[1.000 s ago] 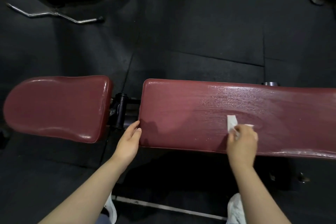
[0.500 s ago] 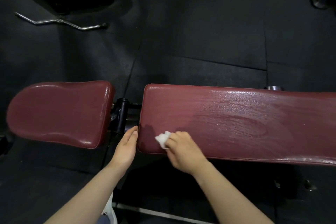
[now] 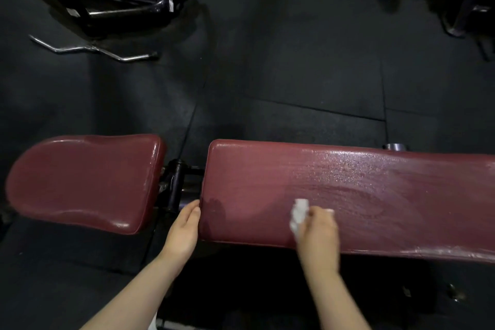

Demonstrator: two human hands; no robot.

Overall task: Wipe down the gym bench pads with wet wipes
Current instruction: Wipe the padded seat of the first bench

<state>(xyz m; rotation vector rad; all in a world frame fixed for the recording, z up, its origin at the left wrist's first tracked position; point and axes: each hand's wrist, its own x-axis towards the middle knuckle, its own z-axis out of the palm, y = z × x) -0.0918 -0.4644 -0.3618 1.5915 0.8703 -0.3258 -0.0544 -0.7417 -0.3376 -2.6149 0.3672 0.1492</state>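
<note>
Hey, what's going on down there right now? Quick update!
Right hand grips wet wipe on long pad. Left hand rests on pad's end. Nothing in the way.

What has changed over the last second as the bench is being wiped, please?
The right hand, gripping the wet wipe, swept left toward the near-left corner of the long pad, then back right to mid-pad. The left hand stayed resting against the pad's left end. The wipe was never released; the short pad stayed untouched.
</note>
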